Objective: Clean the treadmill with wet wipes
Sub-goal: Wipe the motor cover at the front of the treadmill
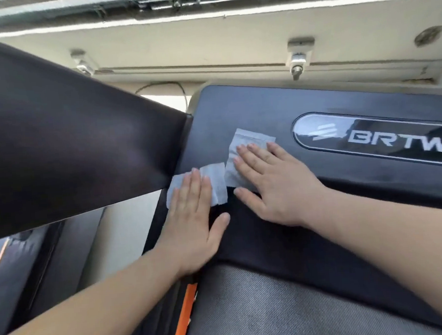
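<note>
Treadmill (299, 250) fills the lower view, its black motor cover (314, 103) lying beyond the grey running belt (276, 307). We press two wet wipes flat on this cover. Our left hand (192, 221) rests on the left wipe (216, 178) at the cover's left edge, just beside the dark upright (69, 141), fingers straight and together. Our right hand (276, 187) rests on the right wipe (249, 139), fingers straight and slightly spread, left of the BRTW badge (377, 138). The wipes lie just beside each other. An orange stripe (184, 319) borders the belt's left side.
</note>
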Action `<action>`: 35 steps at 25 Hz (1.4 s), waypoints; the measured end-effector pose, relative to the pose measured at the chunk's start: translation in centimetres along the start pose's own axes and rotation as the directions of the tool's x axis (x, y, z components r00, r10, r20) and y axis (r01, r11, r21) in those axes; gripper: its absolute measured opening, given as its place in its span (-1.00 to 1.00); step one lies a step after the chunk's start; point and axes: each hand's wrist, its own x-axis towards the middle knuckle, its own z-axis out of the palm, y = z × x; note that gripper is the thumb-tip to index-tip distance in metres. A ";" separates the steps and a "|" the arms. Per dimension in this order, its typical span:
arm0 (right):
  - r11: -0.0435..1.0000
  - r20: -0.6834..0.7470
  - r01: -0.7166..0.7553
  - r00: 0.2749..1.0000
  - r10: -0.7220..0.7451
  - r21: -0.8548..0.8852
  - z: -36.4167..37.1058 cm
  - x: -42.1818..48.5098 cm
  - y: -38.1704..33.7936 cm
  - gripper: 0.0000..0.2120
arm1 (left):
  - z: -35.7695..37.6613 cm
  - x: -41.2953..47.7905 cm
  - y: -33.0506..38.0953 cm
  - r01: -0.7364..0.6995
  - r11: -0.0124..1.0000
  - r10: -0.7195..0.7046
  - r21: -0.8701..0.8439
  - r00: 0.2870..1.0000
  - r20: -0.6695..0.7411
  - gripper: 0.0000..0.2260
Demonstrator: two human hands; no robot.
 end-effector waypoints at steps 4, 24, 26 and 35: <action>0.994 0.133 -0.090 0.988 0.081 0.059 -3.1 5.1 0.9 -0.40 | -4.9 10.0 0.8 0.013 1.000 -0.013 0.009 0.999 0.049 -0.35; 0.926 -0.038 0.315 0.943 -0.329 -0.210 11.9 -6.3 -6.0 -0.25 | 12.1 -11.4 -3.3 0.061 0.998 -0.063 -0.017 0.982 -0.178 -0.19; 0.905 -0.038 0.361 0.925 -0.379 -0.224 11.5 -5.6 -5.3 -0.29 | 10.5 -8.7 -2.6 0.028 1.000 -0.026 0.005 0.973 -0.229 -0.19; 0.956 -0.159 0.099 0.976 -0.147 -0.277 8.7 -5.3 -1.5 -0.26 | 7.3 -4.9 -1.1 -0.080 0.995 0.093 0.062 0.962 -0.257 -0.26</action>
